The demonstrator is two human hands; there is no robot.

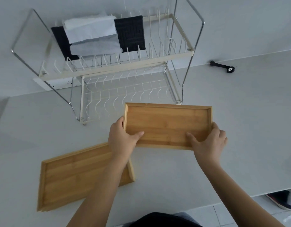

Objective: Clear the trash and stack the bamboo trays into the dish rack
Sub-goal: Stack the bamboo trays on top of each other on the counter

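A small bamboo tray (pixel 167 122) hangs above the counter just in front of the dish rack's lower tier (pixel 125 95). My left hand (pixel 122 138) grips its near left corner, thumb inside the rim. My right hand (pixel 208 140) grips its near right corner the same way. A larger bamboo tray (pixel 75 176) lies flat on the counter at the lower left, partly under my left forearm; layered edges at its near corner suggest more than one tray stacked. The two-tier wire dish rack (pixel 179 54) stands against the wall, its lower tier holding nothing.
Dark and light grey cloths (pixel 98 33) lie across the rack's upper tier. A small black tool (pixel 222 66) rests on the white counter (pixel 239 120) at the back right. A wall socket (pixel 59 83) sits behind the rack. A shoe (pixel 282 200) lies on the floor at the right.
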